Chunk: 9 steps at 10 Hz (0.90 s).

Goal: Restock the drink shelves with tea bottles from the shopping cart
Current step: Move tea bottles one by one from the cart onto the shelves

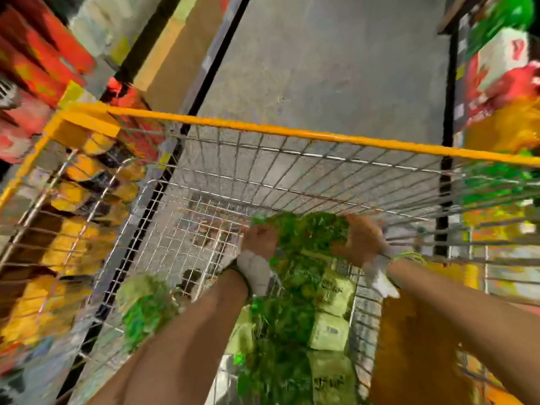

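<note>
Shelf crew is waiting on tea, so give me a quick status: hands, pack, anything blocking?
Left hand and right hand both on the green tea pack, down in the cart. Grip blurred. More packs beneath. Nothing blocking.

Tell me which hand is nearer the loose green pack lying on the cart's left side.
Left. The left hand is just up-right of the loose green pack; the right hand is farther right, across the cart.

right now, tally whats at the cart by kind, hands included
hands: 2, left hand and right hand, both on the big green bundle
cart: 1
green bundles of bottles: 2, the big one and the small green bundle to its left
total: 5
single bottles are too blurred to count
</note>
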### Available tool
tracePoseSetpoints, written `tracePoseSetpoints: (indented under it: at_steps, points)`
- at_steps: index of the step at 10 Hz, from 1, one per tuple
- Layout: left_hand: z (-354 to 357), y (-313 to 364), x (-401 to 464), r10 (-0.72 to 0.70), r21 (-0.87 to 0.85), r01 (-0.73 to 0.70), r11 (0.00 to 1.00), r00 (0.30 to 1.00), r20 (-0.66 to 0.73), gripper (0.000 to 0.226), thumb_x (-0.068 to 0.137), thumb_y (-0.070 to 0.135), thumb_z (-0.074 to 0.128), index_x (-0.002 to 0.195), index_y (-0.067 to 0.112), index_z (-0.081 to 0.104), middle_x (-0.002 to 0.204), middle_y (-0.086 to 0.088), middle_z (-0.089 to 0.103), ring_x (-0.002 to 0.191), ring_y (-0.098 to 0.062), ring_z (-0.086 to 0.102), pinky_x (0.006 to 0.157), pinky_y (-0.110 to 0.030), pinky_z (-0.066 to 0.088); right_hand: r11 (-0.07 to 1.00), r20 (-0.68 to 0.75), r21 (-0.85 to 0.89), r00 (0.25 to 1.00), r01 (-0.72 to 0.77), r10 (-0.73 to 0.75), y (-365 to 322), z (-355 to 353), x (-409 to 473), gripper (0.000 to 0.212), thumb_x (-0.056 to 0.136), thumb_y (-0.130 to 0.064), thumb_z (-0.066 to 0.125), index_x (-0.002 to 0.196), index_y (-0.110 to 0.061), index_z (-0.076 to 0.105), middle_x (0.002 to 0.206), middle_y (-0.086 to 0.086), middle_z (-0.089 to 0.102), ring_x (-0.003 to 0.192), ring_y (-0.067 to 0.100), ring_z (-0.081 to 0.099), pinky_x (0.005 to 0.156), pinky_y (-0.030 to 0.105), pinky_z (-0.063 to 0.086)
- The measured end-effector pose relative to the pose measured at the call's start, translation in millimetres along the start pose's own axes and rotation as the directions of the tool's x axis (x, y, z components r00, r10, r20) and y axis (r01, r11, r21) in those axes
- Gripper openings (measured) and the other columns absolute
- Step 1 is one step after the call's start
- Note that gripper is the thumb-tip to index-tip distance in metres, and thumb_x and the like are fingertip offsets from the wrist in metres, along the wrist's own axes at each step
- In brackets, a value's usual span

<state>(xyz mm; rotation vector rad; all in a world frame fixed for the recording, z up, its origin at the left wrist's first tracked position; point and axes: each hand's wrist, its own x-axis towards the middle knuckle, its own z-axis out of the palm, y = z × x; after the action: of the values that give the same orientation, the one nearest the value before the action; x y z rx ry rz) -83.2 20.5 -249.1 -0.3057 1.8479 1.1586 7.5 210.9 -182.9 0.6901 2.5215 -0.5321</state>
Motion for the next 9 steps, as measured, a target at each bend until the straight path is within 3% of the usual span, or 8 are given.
tracePoseSetpoints:
  at_steps: [1,2,3,4,5,7,8,9]
  points:
    - [18,17,-14,-0.030,0.132,0.019,0.991,0.996,0.087,0.076,0.076,0.045,0.036,0.131,-0.007,0.049,0.134,-0.028,0.051,0.125,-0.041,0.050,0.106,-0.050,0.040,0.999,-0.018,-0.054,1.000,-0.007,0.006,16,15,2,0.081,0.061,-0.061,0.056,0.132,-0.021,0.049,0.122,0.011,0.057,0.108,0.035,0.060,0.087,0.039,0.052]
    - [32,14,-11,-0.018,0.173,0.007,0.985,0.998,0.061,0.060,0.094,0.047,0.042,0.137,0.006,0.046,0.140,-0.016,0.049,0.129,-0.032,0.047,0.106,-0.036,0.037,0.990,-0.022,-0.130,0.998,0.049,-0.052,26,18,6,0.089,0.064,-0.053,0.069,0.141,-0.022,0.037,0.134,0.011,0.048,0.118,0.037,0.051,0.097,0.045,0.046]
    - [49,11,-8,-0.068,0.062,0.062,0.996,0.993,0.092,0.085,0.052,0.077,0.063,0.111,0.016,0.061,0.127,-0.012,0.061,0.118,-0.032,0.057,0.102,-0.040,0.046,0.981,-0.016,-0.193,1.000,0.018,-0.022,32,25,11,0.100,0.068,-0.049,0.072,0.148,-0.023,0.019,0.148,0.006,0.032,0.134,0.031,0.033,0.111,0.048,0.028]
    - [63,-10,18,-0.074,-0.202,0.087,0.975,0.995,0.074,0.103,0.021,0.071,0.085,0.104,0.017,0.062,0.116,-0.009,0.069,0.107,-0.033,0.065,0.093,-0.050,0.052,0.978,0.040,-0.210,0.999,0.012,-0.004,29,28,15,0.106,0.070,-0.056,0.069,0.149,-0.021,0.008,0.149,0.005,0.024,0.138,0.030,0.025,0.113,0.055,0.017]
    - [70,-11,17,-0.058,-0.344,0.090,0.935,0.993,0.102,0.112,0.024,0.060,0.092,0.119,0.013,0.057,0.114,-0.008,0.070,0.101,-0.032,0.068,0.088,-0.050,0.055,0.970,0.011,-0.238,0.999,0.036,-0.034,28,21,11,0.095,0.074,-0.053,0.064,0.146,-0.018,0.013,0.145,0.008,0.031,0.134,0.032,0.033,0.109,0.054,0.025]
    - [67,0,-11,0.000,-0.311,0.022,0.950,0.997,0.071,0.108,0.027,0.058,0.092,0.120,0.022,0.051,0.124,-0.005,0.064,0.111,-0.029,0.064,0.093,-0.049,0.052,0.969,-0.017,-0.248,1.000,-0.016,0.012,18,22,-10,0.087,0.071,-0.055,0.062,0.139,-0.018,0.023,0.138,0.006,0.037,0.129,0.031,0.037,0.104,0.055,0.033]
    - [58,-19,-12,0.013,-0.241,-0.010,0.970,1.000,0.009,0.135,0.018,0.070,0.087,0.138,0.028,0.041,0.135,-0.005,0.056,0.118,-0.030,0.059,0.095,-0.049,0.051,0.957,-0.079,-0.289,0.996,0.018,-0.042,3,22,-30,0.081,0.073,-0.049,0.065,0.137,-0.016,0.028,0.135,0.006,0.041,0.126,0.030,0.039,0.102,0.053,0.035]
    - [39,-11,-36,0.053,-0.231,-0.052,0.972,0.999,-0.003,0.118,0.030,0.067,0.088,0.131,0.019,0.050,0.125,-0.008,0.063,0.109,-0.030,0.064,0.091,-0.051,0.053,0.968,-0.064,-0.247,0.996,0.037,-0.054,-16,14,-44,0.077,0.073,-0.045,0.067,0.135,-0.015,0.031,0.134,0.007,0.043,0.124,0.032,0.042,0.102,0.048,0.036]
